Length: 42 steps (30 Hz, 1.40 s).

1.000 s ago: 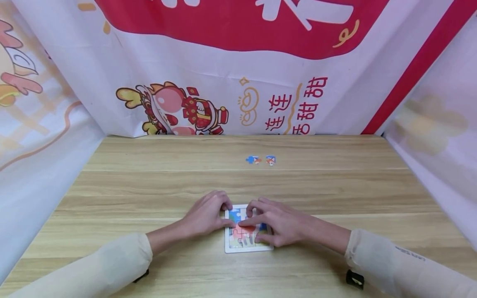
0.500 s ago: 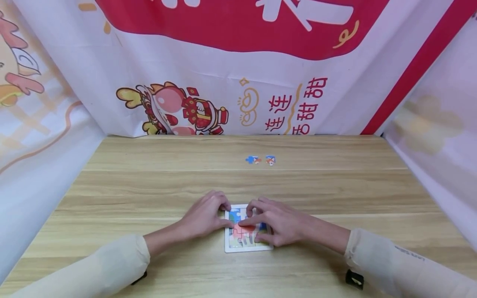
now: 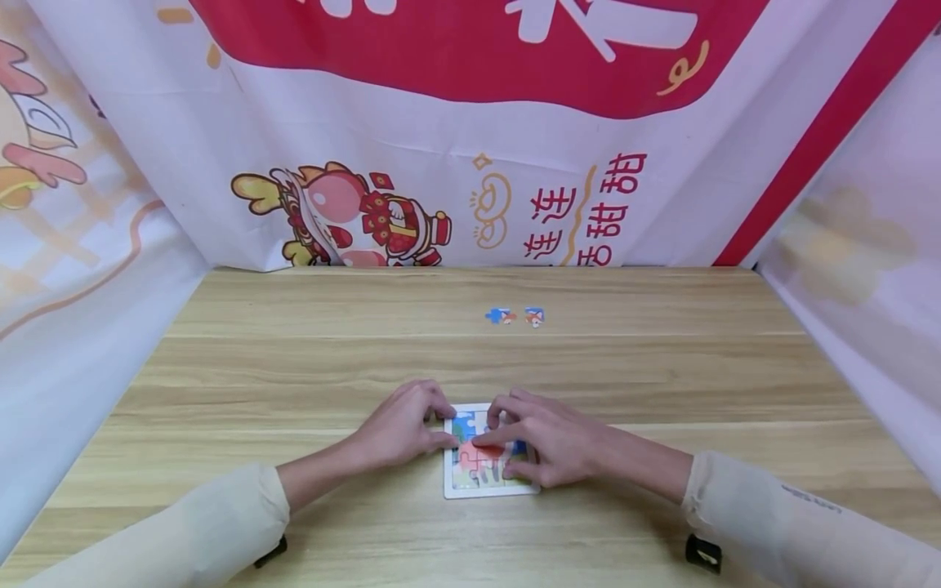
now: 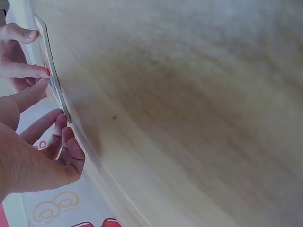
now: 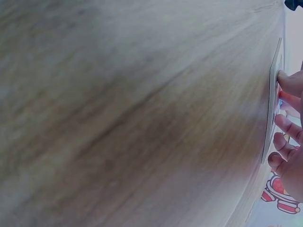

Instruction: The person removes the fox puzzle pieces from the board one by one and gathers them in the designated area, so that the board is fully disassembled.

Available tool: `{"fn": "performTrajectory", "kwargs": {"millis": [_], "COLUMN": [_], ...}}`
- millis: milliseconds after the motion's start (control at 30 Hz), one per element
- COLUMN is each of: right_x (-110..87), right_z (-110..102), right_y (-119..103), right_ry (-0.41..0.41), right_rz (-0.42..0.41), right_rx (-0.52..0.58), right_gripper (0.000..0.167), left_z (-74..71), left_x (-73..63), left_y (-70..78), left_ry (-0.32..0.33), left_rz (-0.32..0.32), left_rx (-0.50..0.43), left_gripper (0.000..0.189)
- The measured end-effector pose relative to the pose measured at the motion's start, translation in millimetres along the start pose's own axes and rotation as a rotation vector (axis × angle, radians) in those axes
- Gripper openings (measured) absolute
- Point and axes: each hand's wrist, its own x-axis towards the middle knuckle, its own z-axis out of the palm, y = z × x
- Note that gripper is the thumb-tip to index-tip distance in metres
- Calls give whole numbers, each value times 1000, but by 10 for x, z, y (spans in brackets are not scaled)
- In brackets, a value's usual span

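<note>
A small jigsaw puzzle (image 3: 466, 476) in a white frame (image 3: 491, 493) lies flat on the wooden table, its picture blue, white and coral. At its left border is my left hand (image 3: 403, 425), thumb tip at the side and index finger near the far corner. The left wrist view shows these left fingers (image 4: 45, 124) bent loosely against the frame's edge. My right hand (image 3: 559, 441) covers the puzzle's right part; its outstretched index finger touches a coral area and its thumb rests near the lower right. What lies under that palm is hidden.
Two loose jigsaw pieces, a blue and orange one (image 3: 500, 315) and another with an orange animal (image 3: 534, 317), lie farther back on the table (image 3: 309, 359). Behind it hangs a printed curtain (image 3: 412, 122), with cloth at both sides too. Black objects (image 3: 703, 554) show beneath the sleeves.
My left hand has drawn slightly left, its thumb moving from over the puzzle to the border. The right hand stays nearly where it was, and the loose pieces have not moved.
</note>
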Motion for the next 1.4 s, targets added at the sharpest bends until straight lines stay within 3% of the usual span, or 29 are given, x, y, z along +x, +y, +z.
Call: {"fn": "performTrajectory", "kwargs": {"millis": [300,733,1167,1400], "right_x": [-8,-16,-16,-9], "right_z": [5,8,16,21], "right_y": [-10,-7,-4,0], "right_ry": [7,11,21,35], "right_rz": [15,-7,6,-12], "right_rx": [9,-19,-3,-4], "right_gripper": [46,44,44,43], "left_z": [-20,-35,56,61], "left_x": [-14,-55,11,26], "left_y": [33,113,62,35], "left_ry": [-38,-84,-6,-8], "left_rz": [-14,44,42,32], "left_rx": [-3,147,124,98], "left_gripper": [36,40,41,43]}}
